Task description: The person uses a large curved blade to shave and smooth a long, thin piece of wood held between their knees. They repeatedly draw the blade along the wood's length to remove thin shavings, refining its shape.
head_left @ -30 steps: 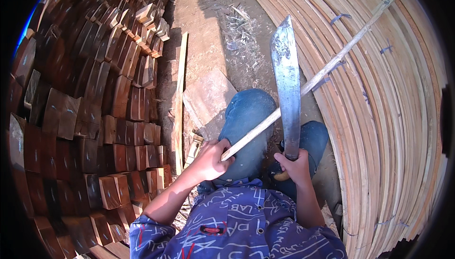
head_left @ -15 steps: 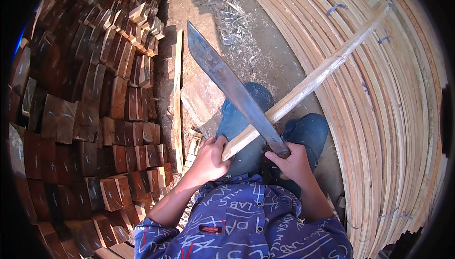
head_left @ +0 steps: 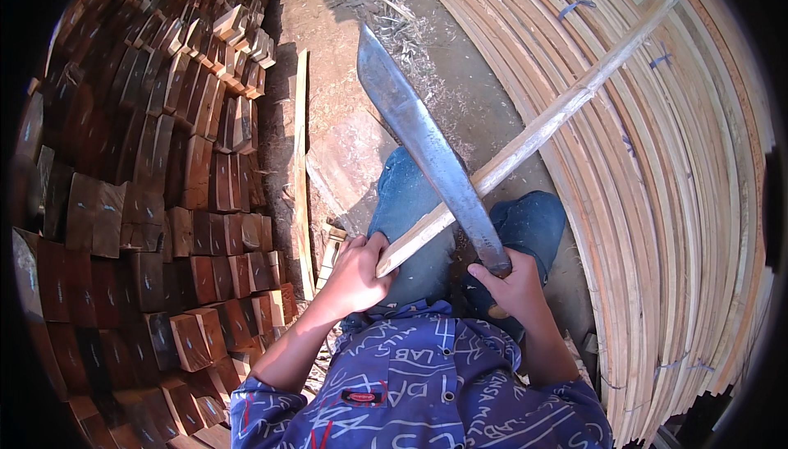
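Observation:
My left hand [head_left: 359, 275] is closed round the near end of a long, pale wooden stick [head_left: 566, 106]. The stick slants up to the right, its far end over the stacked strips. In my right hand [head_left: 512, 281] is a machete [head_left: 423, 137], gripped at its handle, which the fingers mostly hide. The wide, dark steel blade points away from me and to the left. It crosses over the stick a little beyond my left hand; whether the edge touches the wood I cannot tell. Both tools lie above my knees in blue jeans [head_left: 410, 194].
Stacked reddish-brown wood blocks [head_left: 197, 260] rise along the left. Long pale wooden strips [head_left: 657, 203], bundled with blue ties [head_left: 577, 9], fill the right. A thin batten [head_left: 301, 170] and a flat board [head_left: 353, 158] lie on the ground, with wood shavings [head_left: 402, 30] farther off.
The machete's tip has swung right and the blade has turned, showing a brighter face. The stick has shifted slightly toward the left with my left hand.

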Tool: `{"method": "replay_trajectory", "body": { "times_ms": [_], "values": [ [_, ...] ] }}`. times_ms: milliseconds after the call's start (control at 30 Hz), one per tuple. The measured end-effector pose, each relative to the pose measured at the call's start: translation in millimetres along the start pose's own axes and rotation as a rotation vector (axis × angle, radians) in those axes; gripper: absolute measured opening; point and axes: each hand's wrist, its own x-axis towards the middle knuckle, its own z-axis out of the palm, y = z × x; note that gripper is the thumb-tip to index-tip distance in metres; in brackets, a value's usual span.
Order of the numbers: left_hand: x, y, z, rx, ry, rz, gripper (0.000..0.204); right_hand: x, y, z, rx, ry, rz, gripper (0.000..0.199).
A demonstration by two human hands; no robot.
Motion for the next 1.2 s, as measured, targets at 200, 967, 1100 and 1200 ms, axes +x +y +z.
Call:
{"method": "replay_trajectory", "body": {
  "times_ms": [200, 967, 1100, 1200],
  "values": [
    [0, -1, 4, -0.01, 0.027, 0.009, 0.023, 9, -8, -10, 0.157, 0.027, 0.245, 0.029],
    [3, -4, -2, -0.014, -0.014, -0.002, 0.022, 8, -16, -10, 0.034, -0.058, 0.063, 0.03],
    [1, -2, 1, -0.014, 0.014, 0.0, 0.023, 16, -13, -19, 0.35, 0.087, 0.104, 0.019],
    [4, 0, -2, 0.0, -0.007, 0.018, 0.023, 10, -6, -18, 0.165, 0.12, 0.107, 0.021]
  ]
}}
